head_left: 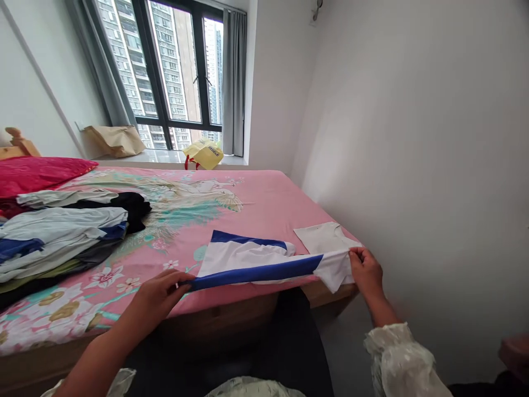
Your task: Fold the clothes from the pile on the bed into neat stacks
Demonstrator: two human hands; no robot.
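A white and blue T-shirt [243,255] lies on the near edge of the bed, its close side pulled straight between my two hands. My left hand [165,288] pinches the blue corner at the left. At the right, my right hand [367,269] grips the white shoulder or sleeve end. One white sleeve [334,273] hangs over the bed's edge just left of my right hand. Behind that, a white part with a curved neckline [324,238] lies flat; whether it belongs to the same shirt I cannot tell.
A pile of clothes [61,237] lies on the left of the pink flowered bedsheet [264,204]. Beyond it is a red pillow [41,173]. A paper bag [118,140] and a yellow bag [204,153] rest on the windowsill. A white wall [413,138] stands close on the right.
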